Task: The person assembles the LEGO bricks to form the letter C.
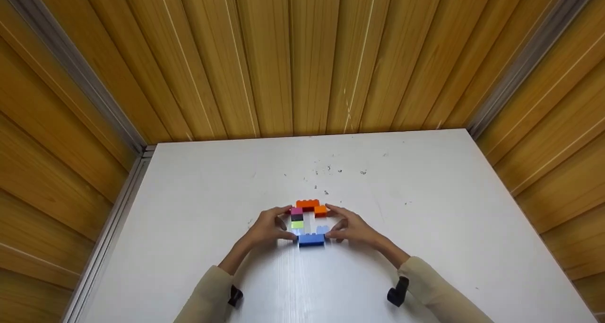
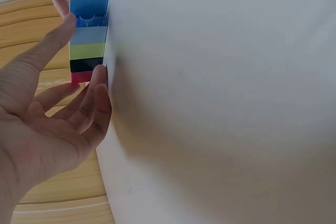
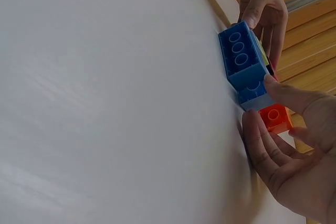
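Several toy building bricks form a small ring standing on the white table. Its near side is a long blue brick (image 1: pixel 311 240); a red-orange brick (image 1: pixel 307 204) makes the far side. Down the left run magenta (image 1: pixel 296 210), black (image 1: pixel 297 217) and lime bricks (image 1: pixel 297 224), with light blue below them. An orange brick (image 1: pixel 320 212) and a light blue brick (image 1: pixel 323 229) are on the right. My left hand (image 1: pixel 267 226) grips the left side, thumb near the blue brick, fingers by the magenta one. Opposite, my right hand (image 1: pixel 355 227) holds the right side between thumb and fingers.
The white table (image 1: pixel 203 186) carries dark scuff marks beyond the bricks. Wood-look panel walls (image 1: pixel 312 58) stand behind it and on both sides. A black strap piece (image 1: pixel 398 292) hangs at the right sleeve, another (image 1: pixel 235 295) at the left.
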`<state>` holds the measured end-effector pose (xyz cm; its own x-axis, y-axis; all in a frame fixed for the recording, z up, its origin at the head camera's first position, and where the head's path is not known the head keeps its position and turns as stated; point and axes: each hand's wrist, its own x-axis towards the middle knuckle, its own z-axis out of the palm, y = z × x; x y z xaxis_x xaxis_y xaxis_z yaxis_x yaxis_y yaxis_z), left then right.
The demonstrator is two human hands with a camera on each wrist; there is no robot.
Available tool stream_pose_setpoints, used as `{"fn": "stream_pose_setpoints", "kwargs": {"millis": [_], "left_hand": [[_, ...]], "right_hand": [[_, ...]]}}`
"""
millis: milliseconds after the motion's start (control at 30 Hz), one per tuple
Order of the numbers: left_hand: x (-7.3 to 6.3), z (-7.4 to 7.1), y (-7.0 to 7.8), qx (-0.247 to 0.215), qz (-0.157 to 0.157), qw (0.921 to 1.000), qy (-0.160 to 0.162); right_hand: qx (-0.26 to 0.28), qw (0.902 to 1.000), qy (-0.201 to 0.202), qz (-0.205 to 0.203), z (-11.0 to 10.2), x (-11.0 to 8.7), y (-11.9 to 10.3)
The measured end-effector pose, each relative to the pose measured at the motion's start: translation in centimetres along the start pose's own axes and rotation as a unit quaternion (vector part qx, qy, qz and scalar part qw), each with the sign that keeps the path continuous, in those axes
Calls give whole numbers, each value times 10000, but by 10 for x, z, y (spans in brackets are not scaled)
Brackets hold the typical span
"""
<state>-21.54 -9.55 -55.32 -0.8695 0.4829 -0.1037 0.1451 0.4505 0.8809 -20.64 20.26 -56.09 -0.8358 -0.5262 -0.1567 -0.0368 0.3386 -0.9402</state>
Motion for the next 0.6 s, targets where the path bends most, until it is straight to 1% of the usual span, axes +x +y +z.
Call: {"fn": "stream_pose_setpoints", "kwargs": {"millis": [333,467,600], "left_hand": [[34,-20,-2,-63,-266,9996,64],[46,-23,-3,-136,-347,9991,190],[54,-24,-3,-155,-402,9985,331]], "right_hand": [[-34,9996,96,272,-16,39,-4],[-53,9987,200,455,-20,51,-6],[-42,9982,242,552,-23,60,-5]]}}
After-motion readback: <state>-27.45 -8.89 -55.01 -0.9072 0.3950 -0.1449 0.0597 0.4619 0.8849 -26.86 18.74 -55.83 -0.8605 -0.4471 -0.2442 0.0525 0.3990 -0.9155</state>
